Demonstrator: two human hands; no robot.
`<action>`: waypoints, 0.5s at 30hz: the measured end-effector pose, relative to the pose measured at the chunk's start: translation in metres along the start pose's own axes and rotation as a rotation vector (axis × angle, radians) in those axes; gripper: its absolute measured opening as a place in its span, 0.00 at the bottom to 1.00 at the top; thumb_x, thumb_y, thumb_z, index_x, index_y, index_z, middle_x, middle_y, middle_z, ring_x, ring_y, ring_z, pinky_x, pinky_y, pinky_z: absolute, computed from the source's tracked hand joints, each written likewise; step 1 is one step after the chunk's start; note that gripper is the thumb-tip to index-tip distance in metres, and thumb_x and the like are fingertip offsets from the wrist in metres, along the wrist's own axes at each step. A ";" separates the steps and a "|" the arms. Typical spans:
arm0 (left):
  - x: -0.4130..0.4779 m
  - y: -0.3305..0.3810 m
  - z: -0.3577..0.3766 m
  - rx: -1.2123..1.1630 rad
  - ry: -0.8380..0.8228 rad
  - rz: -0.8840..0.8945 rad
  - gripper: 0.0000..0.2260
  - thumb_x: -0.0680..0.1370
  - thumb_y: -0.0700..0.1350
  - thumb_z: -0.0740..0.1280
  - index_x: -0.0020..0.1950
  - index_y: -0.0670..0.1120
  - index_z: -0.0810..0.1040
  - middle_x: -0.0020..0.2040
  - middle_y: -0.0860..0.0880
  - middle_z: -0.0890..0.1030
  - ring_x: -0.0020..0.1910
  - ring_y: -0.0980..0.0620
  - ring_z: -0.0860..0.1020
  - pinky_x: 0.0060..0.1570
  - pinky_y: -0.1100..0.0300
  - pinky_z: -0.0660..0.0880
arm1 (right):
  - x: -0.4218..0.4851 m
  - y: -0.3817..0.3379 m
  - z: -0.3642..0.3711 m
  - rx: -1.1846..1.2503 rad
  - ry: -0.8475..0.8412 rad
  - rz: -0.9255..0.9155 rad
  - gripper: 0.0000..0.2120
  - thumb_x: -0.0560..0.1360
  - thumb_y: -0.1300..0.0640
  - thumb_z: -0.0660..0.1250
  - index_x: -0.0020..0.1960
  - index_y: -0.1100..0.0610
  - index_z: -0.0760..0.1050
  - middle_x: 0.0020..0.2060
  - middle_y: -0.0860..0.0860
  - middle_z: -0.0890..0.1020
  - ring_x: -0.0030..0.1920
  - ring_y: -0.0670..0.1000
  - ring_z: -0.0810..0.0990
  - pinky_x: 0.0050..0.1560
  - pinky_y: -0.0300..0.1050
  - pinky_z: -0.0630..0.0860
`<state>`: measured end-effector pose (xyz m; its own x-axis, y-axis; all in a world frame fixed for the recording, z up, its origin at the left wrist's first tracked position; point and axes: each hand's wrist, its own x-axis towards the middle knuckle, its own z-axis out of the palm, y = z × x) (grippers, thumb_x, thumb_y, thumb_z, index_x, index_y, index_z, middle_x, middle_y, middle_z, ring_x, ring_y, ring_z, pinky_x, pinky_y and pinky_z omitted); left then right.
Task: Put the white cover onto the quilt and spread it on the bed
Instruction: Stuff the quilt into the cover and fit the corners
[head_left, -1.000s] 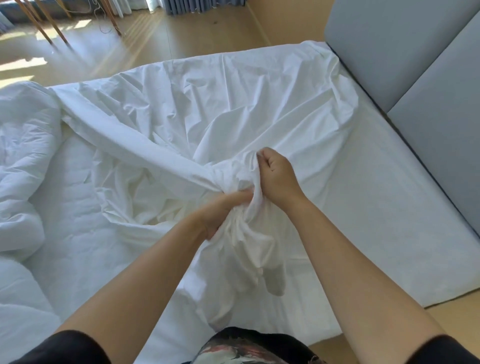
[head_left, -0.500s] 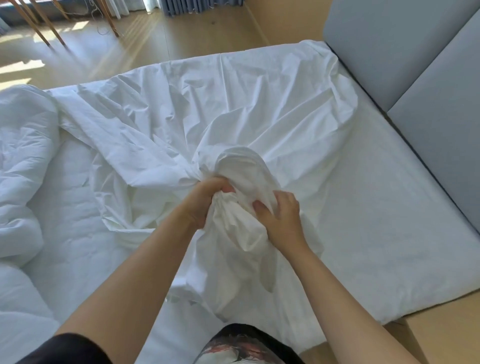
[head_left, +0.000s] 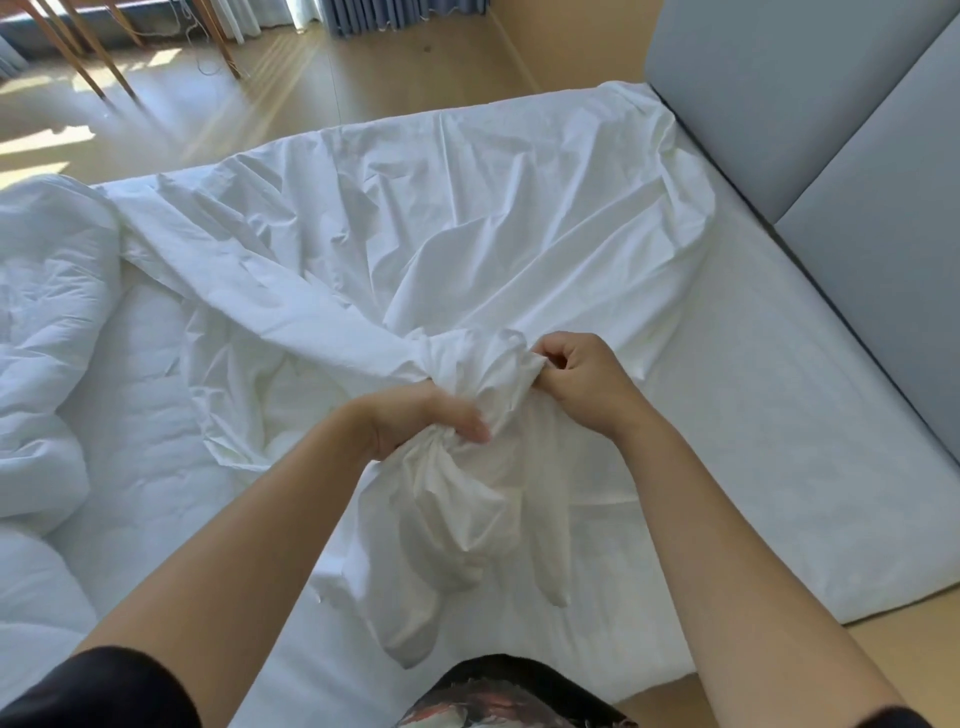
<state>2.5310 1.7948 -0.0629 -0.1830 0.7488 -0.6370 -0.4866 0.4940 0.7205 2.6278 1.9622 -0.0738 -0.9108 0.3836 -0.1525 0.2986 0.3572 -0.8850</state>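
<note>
1. The white cover (head_left: 467, 249) lies crumpled across the middle of the bed (head_left: 789, 426); its far part fans out from the hands towards the far edge of the mattress and the grey headboard (head_left: 857, 156).
2. The near part of the cover is gathered into a thick bunch between the two hands; below them a loose, bag-like fold hangs down towards the person's body, over the near edge of the bed.
3. The left hand (head_left: 415, 421) grips the bunch from the left side; its fingers are curled round the gathered cloth and the thumb lies along the front of it.
4. The right hand (head_left: 582, 379) sits just beyond and to the right of the left hand; its fingers are curled and pinch a fold at the top of the same bunch.
5. The two hands are close together, with only the bunched cloth between them; both forearms reach out from black sleeves at the bottom of the view.
6. The quilt (head_left: 47, 322) lies heaped on the left side of the bed, well apart from both hands; the left edge of the cover reaches up beside it, and whether the two touch cannot be told.
7. Beyond the bed lies a wooden floor (head_left: 311, 93) streaked with sunlight; wooden legs (head_left: 78, 57) and curtain hems (head_left: 405, 13) show along the top edge.
</note>
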 end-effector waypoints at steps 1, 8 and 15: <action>0.000 -0.001 0.000 -0.013 0.027 0.010 0.19 0.53 0.37 0.72 0.44 0.41 0.81 0.38 0.42 0.82 0.36 0.46 0.82 0.36 0.56 0.80 | 0.002 0.002 0.006 -0.081 0.047 -0.024 0.12 0.76 0.59 0.66 0.37 0.65 0.72 0.31 0.50 0.68 0.32 0.47 0.65 0.36 0.42 0.64; 0.010 -0.008 -0.009 -0.478 0.040 0.284 0.21 0.48 0.39 0.77 0.40 0.41 0.83 0.36 0.44 0.82 0.35 0.47 0.82 0.35 0.57 0.80 | -0.023 0.017 0.049 -0.150 0.422 0.094 0.18 0.73 0.53 0.69 0.56 0.61 0.69 0.51 0.50 0.67 0.47 0.52 0.72 0.42 0.48 0.72; 0.020 -0.005 0.007 -0.285 0.208 0.243 0.26 0.62 0.53 0.77 0.55 0.41 0.79 0.46 0.43 0.82 0.45 0.44 0.82 0.43 0.52 0.78 | -0.014 -0.001 0.029 0.141 0.122 -0.059 0.06 0.76 0.62 0.61 0.45 0.61 0.76 0.38 0.56 0.80 0.39 0.52 0.77 0.40 0.44 0.73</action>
<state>2.5358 1.8101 -0.0777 -0.4754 0.7089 -0.5210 -0.6194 0.1508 0.7704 2.6317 1.9313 -0.0834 -0.8817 0.4689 -0.0521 0.1953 0.2621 -0.9451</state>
